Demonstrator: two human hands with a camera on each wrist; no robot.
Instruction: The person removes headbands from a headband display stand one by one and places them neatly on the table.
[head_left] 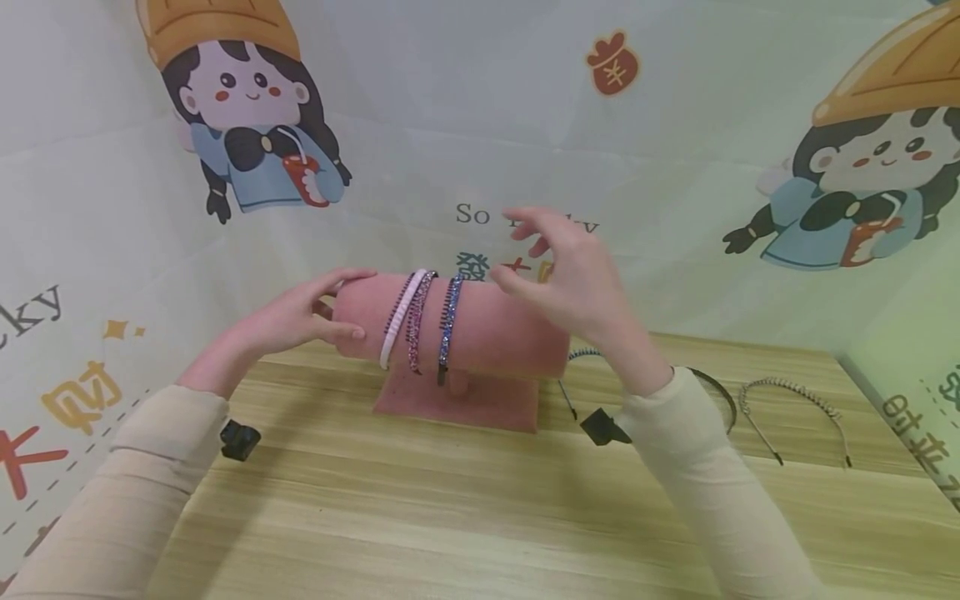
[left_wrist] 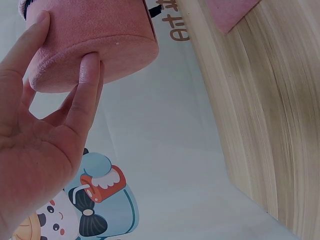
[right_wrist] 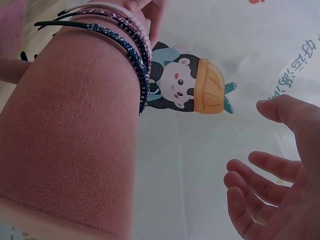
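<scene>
A pink plush headband stand (head_left: 502, 329), a padded roll on a post and square base, stands on the table. Three headbands hang over it: a pale pink one (head_left: 402, 321), a pink glitter one (head_left: 418, 325) and a blue glitter one (head_left: 450, 321). My left hand (head_left: 300, 312) grips the roll's left end; in the left wrist view its fingers (left_wrist: 89, 75) press against the end face. Above the roll's right half is my right hand (head_left: 573, 271), fingers loosely bent and holding nothing. The right wrist view shows that hand (right_wrist: 280, 185) apart from the roll.
On the wooden table (head_left: 450, 500), right of the stand, lie a beige braided headband (head_left: 795, 385), a dark headband (head_left: 716, 392) partly behind my right forearm, and a blue-and-white headband (head_left: 585, 353). A printed cloth (head_left: 420, 100) hangs behind the table.
</scene>
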